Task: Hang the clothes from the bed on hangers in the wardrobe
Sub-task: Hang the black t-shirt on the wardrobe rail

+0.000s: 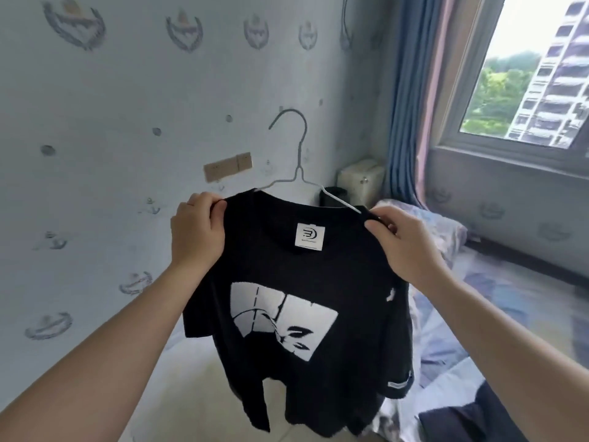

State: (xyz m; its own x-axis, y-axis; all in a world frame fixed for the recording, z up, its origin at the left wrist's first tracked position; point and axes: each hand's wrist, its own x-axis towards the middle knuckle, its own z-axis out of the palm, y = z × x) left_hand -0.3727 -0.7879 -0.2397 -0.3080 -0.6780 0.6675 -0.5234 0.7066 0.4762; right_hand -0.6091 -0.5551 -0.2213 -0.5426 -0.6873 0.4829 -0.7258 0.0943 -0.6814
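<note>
A black T-shirt [296,301] with a white print and a white neck label hangs in the air in front of me. A thin grey wire hanger [298,161] sits inside its neck, with the hook pointing up. My left hand [197,231] pinches the shirt's left shoulder. The right shoulder, where the hanger's arm goes under the cloth, is pinched by my right hand [404,244]. The wardrobe is out of view.
The bed [497,314] with a patterned blue-grey cover lies at the right, with dark clothing [471,419] on its near corner. A blue curtain [411,100] and a window [522,78] stand behind it. A cream box [360,180] sits by the wallpapered wall.
</note>
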